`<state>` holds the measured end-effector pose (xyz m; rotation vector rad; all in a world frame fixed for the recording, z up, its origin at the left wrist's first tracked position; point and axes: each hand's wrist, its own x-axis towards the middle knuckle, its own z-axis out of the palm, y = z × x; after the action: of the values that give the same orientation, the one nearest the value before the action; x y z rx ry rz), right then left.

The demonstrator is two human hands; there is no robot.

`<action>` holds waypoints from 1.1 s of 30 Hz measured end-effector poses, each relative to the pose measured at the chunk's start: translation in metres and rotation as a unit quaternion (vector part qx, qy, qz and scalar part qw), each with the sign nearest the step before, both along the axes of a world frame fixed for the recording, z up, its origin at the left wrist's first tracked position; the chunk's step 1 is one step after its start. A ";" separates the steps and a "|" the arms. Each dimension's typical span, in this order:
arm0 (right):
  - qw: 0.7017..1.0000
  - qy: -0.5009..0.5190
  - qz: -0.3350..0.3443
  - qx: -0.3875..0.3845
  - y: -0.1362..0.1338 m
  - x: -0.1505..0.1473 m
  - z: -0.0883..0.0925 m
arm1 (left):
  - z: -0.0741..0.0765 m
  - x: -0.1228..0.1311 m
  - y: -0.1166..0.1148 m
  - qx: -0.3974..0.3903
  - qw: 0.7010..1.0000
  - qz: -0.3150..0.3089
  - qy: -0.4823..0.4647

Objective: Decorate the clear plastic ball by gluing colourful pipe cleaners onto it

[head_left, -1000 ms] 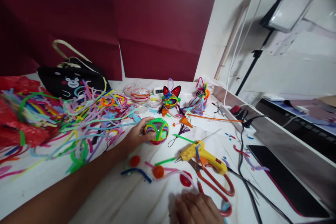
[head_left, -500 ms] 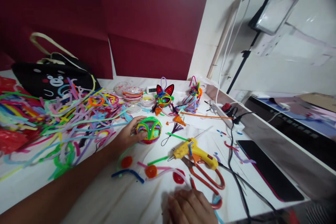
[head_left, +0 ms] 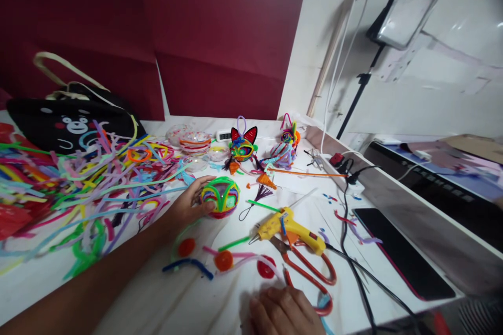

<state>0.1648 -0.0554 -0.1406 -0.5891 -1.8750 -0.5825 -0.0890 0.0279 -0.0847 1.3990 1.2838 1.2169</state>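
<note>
My left hand (head_left: 198, 201) is wrapped around the left side of a ball (head_left: 220, 197) covered in green, yellow, blue and red pipe cleaners, resting on the table. At the front edge, my right hand (head_left: 285, 311) lies with its fingers curled; whether anything is under them is hidden. Close to it are orange-handled scissors (head_left: 310, 277) and a yellow glue gun (head_left: 291, 227) lying across them. Between the hands lie a red pipe-cleaner disc (head_left: 266, 267), an orange disc (head_left: 223, 260), another orange disc (head_left: 186, 247) and a dark blue piece (head_left: 188, 264).
A heap of pipe cleaners (head_left: 113, 183) spreads over the left side before a black bag (head_left: 74, 125). Behind the ball stand a cat-eared ornament (head_left: 242, 147) and another colourful ornament (head_left: 286, 149). A phone (head_left: 404, 254) and black cables (head_left: 348, 251) lie at the right.
The view has shifted slightly, so most things sit a little further left. My left hand still holds the ball, and my right hand stays in place.
</note>
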 end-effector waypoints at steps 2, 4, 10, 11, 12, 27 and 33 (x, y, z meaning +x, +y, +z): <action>1.000 -0.002 0.003 0.000 0.001 0.001 -0.002 | 0.000 -0.001 0.000 0.003 1.000 -0.006 0.000; 1.000 -0.001 0.005 0.000 0.001 0.001 -0.002 | 0.000 -0.002 0.000 0.008 1.000 -0.010 0.002; 1.000 0.005 0.006 -0.006 0.000 -0.001 0.005 | -0.006 -0.003 0.001 0.016 1.000 -0.009 0.000; 1.000 0.009 0.005 -0.009 -0.001 -0.001 0.005 | -0.006 -0.003 0.002 0.017 1.000 -0.009 0.002; 1.000 0.014 0.003 -0.012 -0.002 -0.002 0.005 | -0.007 -0.004 0.003 0.017 1.000 -0.009 0.005; 0.999 0.035 0.007 -0.031 -0.004 -0.003 -0.006 | -0.006 -0.013 0.010 0.140 0.977 0.141 0.072; 0.995 0.098 0.019 -0.028 -0.004 -0.011 -0.024 | 0.002 -0.025 0.013 0.248 0.935 0.243 0.077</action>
<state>0.1543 -0.0593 -0.1643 -0.6225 -1.7183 -0.4315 -0.1143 0.0406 -0.0831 1.6011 1.5615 1.9000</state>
